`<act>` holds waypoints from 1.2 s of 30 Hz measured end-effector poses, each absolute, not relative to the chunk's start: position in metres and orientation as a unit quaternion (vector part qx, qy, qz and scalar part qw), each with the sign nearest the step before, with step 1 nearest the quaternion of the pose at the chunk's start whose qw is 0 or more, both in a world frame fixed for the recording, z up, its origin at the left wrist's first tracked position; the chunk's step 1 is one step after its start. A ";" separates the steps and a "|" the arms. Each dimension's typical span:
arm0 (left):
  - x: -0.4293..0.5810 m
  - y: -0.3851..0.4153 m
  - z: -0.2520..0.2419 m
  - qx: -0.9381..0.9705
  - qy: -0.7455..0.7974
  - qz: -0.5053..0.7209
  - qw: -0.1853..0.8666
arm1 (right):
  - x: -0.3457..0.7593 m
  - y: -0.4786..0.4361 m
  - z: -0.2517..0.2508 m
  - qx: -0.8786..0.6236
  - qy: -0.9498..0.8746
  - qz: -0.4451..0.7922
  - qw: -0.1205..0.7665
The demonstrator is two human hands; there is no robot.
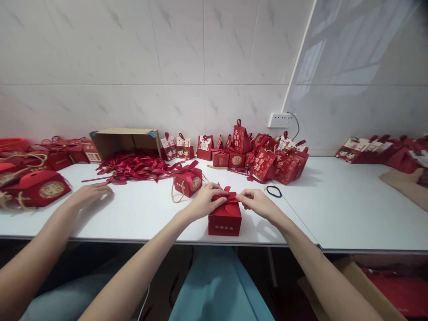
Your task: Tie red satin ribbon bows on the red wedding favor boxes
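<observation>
A red gift box (224,224) with gold characters on its front stands upright at the table's front edge. On its top is a red ribbon (230,196) formed into a bow. My left hand (207,200) rests over the left side of the lid, its fingers closed at the ribbon. From the right, my right hand (256,201) pinches the ribbon's other side between thumb and fingertips. Just behind my left hand sits another red box with a bow and rope handle (188,180). The box's top is partly hidden under my fingers.
Loose red ribbons (138,166) spill from a cardboard carton (127,136). Several finished red boxes (264,162) line the wall. A black loop (274,191) lies at right. A co-worker's hand (90,195) rests at left; another person's hand (399,180) shows far right.
</observation>
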State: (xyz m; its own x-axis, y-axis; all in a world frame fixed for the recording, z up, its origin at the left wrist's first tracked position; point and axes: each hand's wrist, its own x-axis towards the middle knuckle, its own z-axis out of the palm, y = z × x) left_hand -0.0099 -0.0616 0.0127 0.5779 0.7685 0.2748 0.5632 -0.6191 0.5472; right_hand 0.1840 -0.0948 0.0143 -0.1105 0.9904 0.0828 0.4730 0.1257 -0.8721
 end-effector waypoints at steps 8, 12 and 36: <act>-0.010 -0.059 0.009 0.862 0.381 0.267 0.202 | 0.182 -0.092 0.019 -0.521 -0.624 0.402 0.422; -0.010 -0.058 0.008 0.861 0.385 0.268 0.197 | 0.180 -0.093 0.021 -0.500 -0.583 0.473 0.431; -0.011 -0.056 0.004 0.863 0.373 0.274 0.201 | 0.171 -0.086 0.005 -0.441 -0.459 0.625 0.452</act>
State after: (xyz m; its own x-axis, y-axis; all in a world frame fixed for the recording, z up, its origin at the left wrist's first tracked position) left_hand -0.0112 -0.0556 0.0044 0.5720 0.7543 0.3223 0.5342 -0.6407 0.5514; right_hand 0.1714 -0.0856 0.0048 -0.2033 0.9697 -0.1356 -0.1601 -0.1695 -0.9724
